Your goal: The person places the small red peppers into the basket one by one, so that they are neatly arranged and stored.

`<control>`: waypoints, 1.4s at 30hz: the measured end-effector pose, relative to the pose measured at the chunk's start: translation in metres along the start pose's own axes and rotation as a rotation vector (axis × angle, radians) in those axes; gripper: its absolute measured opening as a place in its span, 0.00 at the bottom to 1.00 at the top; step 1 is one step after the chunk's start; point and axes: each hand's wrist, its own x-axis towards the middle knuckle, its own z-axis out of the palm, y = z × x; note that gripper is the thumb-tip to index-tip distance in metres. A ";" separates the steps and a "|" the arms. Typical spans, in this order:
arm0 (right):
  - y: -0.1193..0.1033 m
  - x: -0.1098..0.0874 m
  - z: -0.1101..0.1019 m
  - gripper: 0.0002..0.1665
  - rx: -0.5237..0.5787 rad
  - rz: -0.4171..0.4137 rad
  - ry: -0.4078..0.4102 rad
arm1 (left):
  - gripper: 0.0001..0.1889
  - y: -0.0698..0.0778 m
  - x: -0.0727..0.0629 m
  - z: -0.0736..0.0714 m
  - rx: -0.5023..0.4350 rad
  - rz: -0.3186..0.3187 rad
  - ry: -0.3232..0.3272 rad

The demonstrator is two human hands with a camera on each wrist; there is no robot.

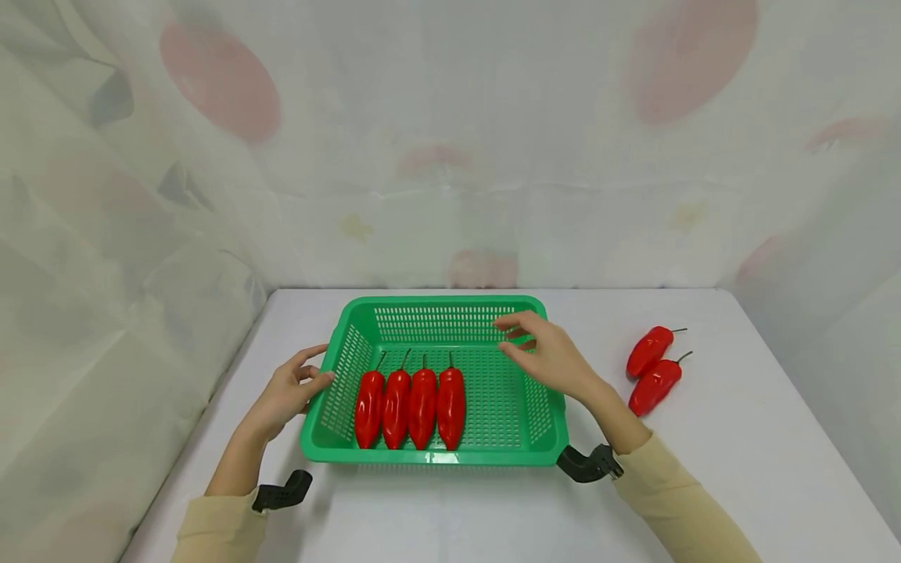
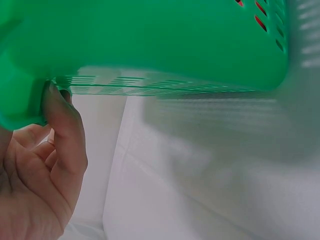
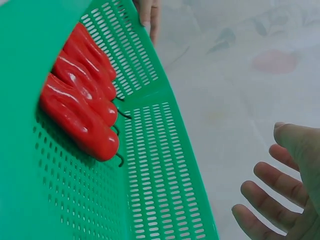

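Note:
A green plastic basket (image 1: 436,457) with slotted walls stands on the white table. Several red peppers (image 1: 423,408) lie side by side in its left half, dark stems towards the back. My left hand (image 1: 290,391) grips the basket's left rim, thumb on top and fingers curled beneath, as the left wrist view also shows. Over the basket's right part hovers my right hand (image 1: 545,353), holding nothing. In the right wrist view its fingers (image 3: 280,181) are spread and loosely bent, apart from the basket wall.
Two more red peppers, one farther back (image 1: 649,352) and one nearer (image 1: 655,388), lie on the table right of the basket. A pale patterned sheet (image 1: 450,156) hangs behind the table and along its sides. Black wrist cameras (image 1: 590,464) sit by the sleeves.

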 end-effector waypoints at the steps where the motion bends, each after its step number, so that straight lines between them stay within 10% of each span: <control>1: 0.000 -0.002 -0.001 0.19 0.004 -0.003 0.009 | 0.32 0.003 -0.001 0.000 -0.002 -0.002 -0.002; 14: 0.019 -0.029 -0.017 0.23 0.001 -0.022 0.174 | 0.32 0.027 -0.014 0.005 -0.009 -0.004 -0.004; 35: 0.040 -0.066 -0.049 0.26 0.033 0.143 0.478 | 0.31 0.025 -0.013 0.005 -0.013 -0.005 -0.007; 42: 0.063 -0.079 -0.060 0.26 -0.003 0.313 0.574 | 0.31 0.025 -0.013 0.005 -0.010 0.005 -0.003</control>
